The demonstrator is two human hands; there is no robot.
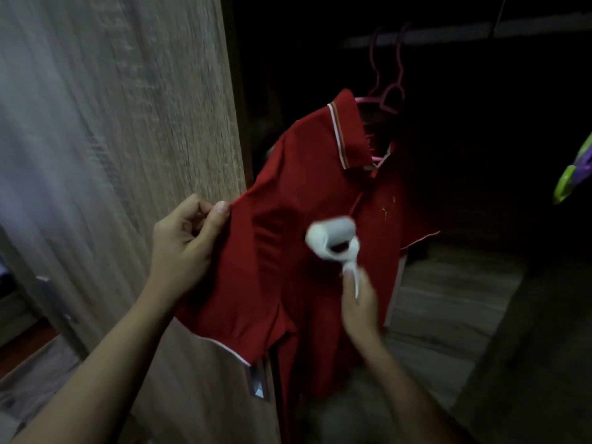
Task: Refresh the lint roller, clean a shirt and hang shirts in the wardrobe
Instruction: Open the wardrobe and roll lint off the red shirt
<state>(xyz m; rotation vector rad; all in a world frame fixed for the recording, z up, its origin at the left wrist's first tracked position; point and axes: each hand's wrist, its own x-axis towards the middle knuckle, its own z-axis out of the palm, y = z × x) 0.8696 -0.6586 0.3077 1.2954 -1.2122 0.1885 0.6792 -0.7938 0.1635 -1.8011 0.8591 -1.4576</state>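
Pinching the red shirt (282,267) at its shoulder edge with the left hand (185,248), thumb flat on the cloth, fingers curled in behind. Gripping the handle of the white lint roller (333,241) in the right hand (358,302), at about 4 o'clock from the left hand and blurred. Roller head laid against the chest of the shirt, at 12 o'clock from the right hand, just beside the button strip.

Inside the open wardrobe (528,363): shirt hung at the front on one of two pink hangers (398,59), both hooked over the rail (448,35) up at 1 o'clock. Out at 3 o'clock, cut by the picture's edge, something green and purple (573,174), too little of it showing to name. Too dim to tell what lies deeper in.

Polo cut, deep red, with a collar trimmed in a pale stripe, white piping along the sleeve hem and a small gold mark on the chest. Sleeve drawn out toward 9 o'clock, creased below the shoulder.

Wooden door (128,123) from 9 to 12 o'clock, close behind the left hand. Dark gap from the shirt across to 3 o'clock. Pale wooden board (448,299) at 4 o'clock, below the shirt's far hem.
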